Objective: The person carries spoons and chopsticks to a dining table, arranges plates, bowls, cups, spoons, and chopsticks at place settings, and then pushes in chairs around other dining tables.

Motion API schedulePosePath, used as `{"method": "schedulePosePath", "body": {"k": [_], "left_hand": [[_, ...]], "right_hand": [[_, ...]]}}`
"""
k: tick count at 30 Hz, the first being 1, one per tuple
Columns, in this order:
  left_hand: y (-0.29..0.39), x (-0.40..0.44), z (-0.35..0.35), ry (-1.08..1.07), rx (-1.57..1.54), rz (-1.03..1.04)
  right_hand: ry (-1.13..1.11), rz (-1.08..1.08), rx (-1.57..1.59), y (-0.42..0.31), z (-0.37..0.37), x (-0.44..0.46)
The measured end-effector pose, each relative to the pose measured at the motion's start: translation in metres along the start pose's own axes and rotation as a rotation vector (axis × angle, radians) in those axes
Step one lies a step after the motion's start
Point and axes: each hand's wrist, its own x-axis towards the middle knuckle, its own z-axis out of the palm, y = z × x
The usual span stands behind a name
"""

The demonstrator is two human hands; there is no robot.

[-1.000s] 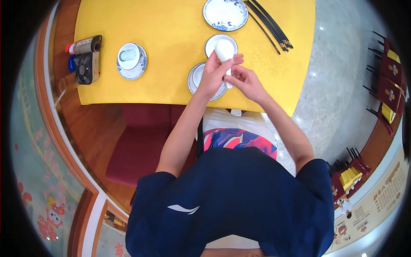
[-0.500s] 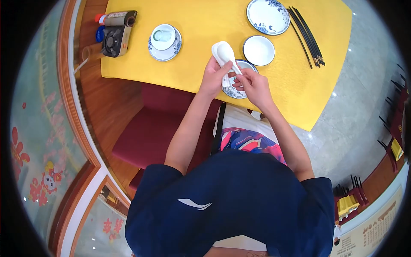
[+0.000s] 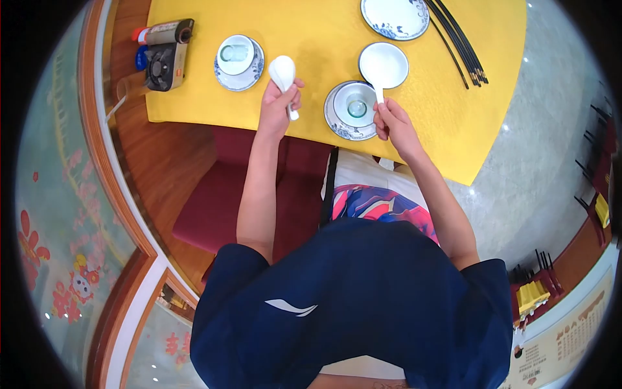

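My left hand (image 3: 278, 111) is closed around the handle of a white soup spoon (image 3: 283, 71), its bowl pointing away from me; whether more spoons are stacked there I cannot tell. My right hand (image 3: 395, 127) pinches another white soup spoon (image 3: 379, 94) by the handle. The head of that spoon blends into the white bowl (image 3: 392, 65) behind it, so contact cannot be made out. Just left of my right hand, a second bowl (image 3: 339, 104) with a small glass (image 3: 357, 108) in it stands on a blue-patterned plate (image 3: 337, 124).
Another plate (image 3: 238, 84) carries a bowl (image 3: 223, 66) with a glass inside, left on the yellow tablecloth (image 3: 298, 26). A larger patterned plate (image 3: 396, 18) and several black chopsticks (image 3: 460, 42) lie at the back right. A portable gas stove (image 3: 166, 65) stands far left. A maroon chair (image 3: 214, 207) is below.
My hands have moved apart. The left went leftward with its spoon, while the right took a spoon from the bunch toward the white bowl. The bowl with the glass is now uncovered.
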Motion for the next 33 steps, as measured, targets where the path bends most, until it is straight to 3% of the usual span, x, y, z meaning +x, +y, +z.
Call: {"method": "schedulePosePath", "body": {"k": [2, 7, 9, 11, 13, 20, 25, 33], "left_hand": [[-0.002, -0.002, 0.002, 0.027, -0.005, -0.036], [-0.021, -0.009, 0.004, -0.027, -0.12, -0.172], [-0.027, -0.011, 0.011, -0.051, -0.214, -0.21], [-0.033, -0.012, 0.02, -0.044, -0.121, -0.184], [-0.037, -0.015, 0.026, -0.057, -0.058, -0.17], [-0.037, -0.018, 0.042, -0.116, 0.026, -0.211], [-0.041, -0.017, 0.047, -0.083, -0.063, -0.233], [-0.003, 0.005, -0.006, 0.211, -0.059, -0.12]], "right_hand": [[-0.011, 0.196, 0.258, 0.005, -0.003, -0.014], [-0.009, 0.205, 0.171, 0.028, -0.001, -0.036], [-0.002, 0.149, -0.003, 0.035, 0.002, -0.039], [0.017, 0.084, -0.175, 0.046, 0.002, -0.033], [0.11, -0.074, -0.561, 0.053, 0.005, -0.031], [0.067, -0.006, -0.806, 0.052, 0.01, -0.024], [0.094, 0.022, -1.221, 0.04, 0.01, -0.024], [0.24, 0.004, -1.16, 0.003, -0.009, -0.029]]}}
